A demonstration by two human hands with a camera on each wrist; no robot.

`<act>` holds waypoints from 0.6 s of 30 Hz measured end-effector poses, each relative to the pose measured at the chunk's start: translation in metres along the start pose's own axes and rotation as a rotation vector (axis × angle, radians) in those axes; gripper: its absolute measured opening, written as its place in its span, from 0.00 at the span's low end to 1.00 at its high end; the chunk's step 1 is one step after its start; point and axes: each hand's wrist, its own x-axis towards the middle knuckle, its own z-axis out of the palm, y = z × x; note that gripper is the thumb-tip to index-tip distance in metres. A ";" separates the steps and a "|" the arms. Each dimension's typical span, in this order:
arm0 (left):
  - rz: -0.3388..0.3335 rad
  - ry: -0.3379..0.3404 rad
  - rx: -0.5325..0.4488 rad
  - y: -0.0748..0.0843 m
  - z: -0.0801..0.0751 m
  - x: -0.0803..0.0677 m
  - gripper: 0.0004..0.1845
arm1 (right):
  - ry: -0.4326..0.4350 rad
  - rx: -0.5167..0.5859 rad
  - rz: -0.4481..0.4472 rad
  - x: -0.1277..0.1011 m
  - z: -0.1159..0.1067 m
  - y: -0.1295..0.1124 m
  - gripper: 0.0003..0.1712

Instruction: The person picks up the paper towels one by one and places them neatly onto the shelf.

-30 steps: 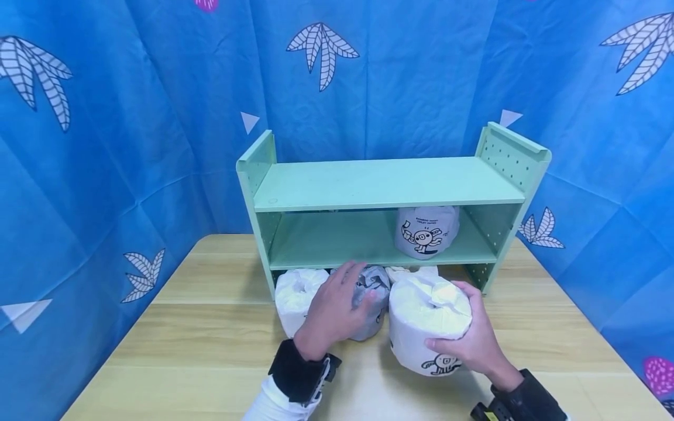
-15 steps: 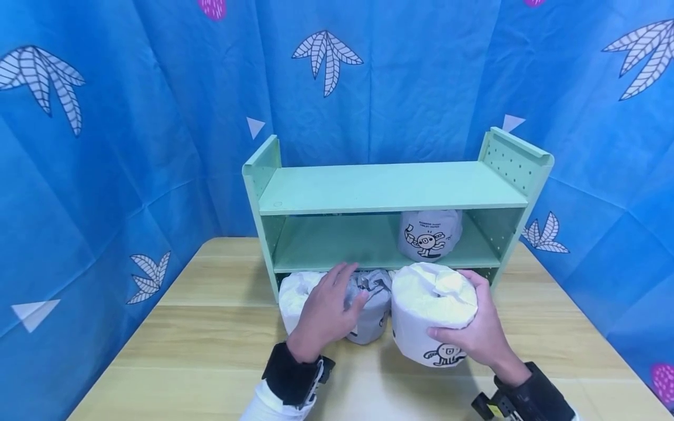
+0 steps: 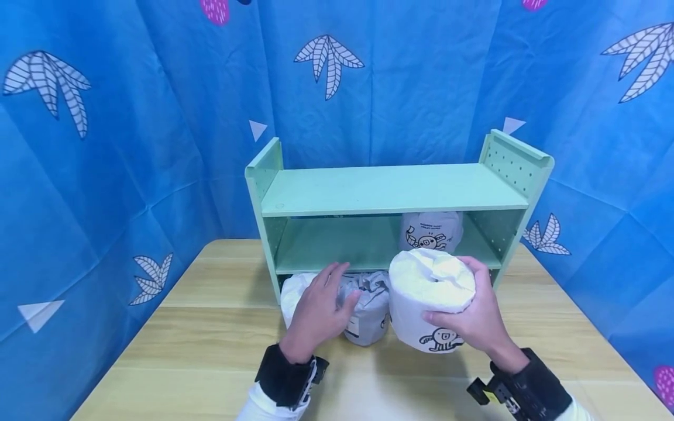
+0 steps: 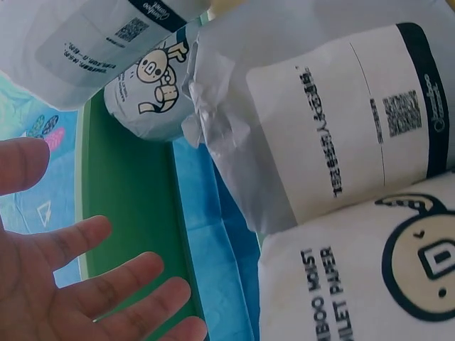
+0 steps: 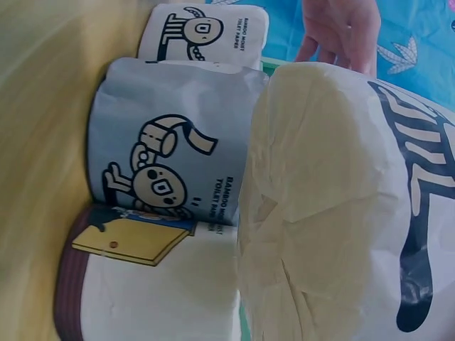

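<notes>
The white paper-wrapped toilet roll with a cartoon print point(image 3: 432, 304) is upright and lifted just off the wooden tabletop point(image 3: 210, 351), in front of the lower opening of the mint-green two-tier metal shelf point(image 3: 389, 190), toward its right half. The right hand point(image 3: 476, 321) grips it from the right side, fingers curled round its top rim and thumb pressed against its front wall; in the right wrist view the roll's crumpled wrapper point(image 5: 334, 199) fills most of the frame.

Just to its left stands a grey-wrapped toilet roll point(image 3: 368, 310), touching or nearly touching the held one. The left hand point(image 3: 318, 310) hovers over this grey roll with fingers spread and almost straight, gripping nothing; the left wrist view shows the open fingers point(image 4: 92, 284) apart from the grey wrapper point(image 4: 320, 121). Whether the palm rests on the roll cannot be told.

Another white wrapped roll point(image 3: 295, 292) stands at the shelf's front left foot, partly hidden by the left hand. A fourth printed white roll point(image 3: 432, 231) sits on the shelf's lower tier, near its right end
</notes>
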 end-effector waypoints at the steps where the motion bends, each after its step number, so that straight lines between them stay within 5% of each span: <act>1: -0.010 -0.004 0.002 -0.001 -0.001 0.000 0.33 | 0.000 0.003 -0.003 0.002 0.001 -0.001 0.61; 18: -0.033 0.058 0.047 -0.016 -0.013 -0.005 0.32 | 0.019 0.026 0.000 0.029 0.016 -0.013 0.58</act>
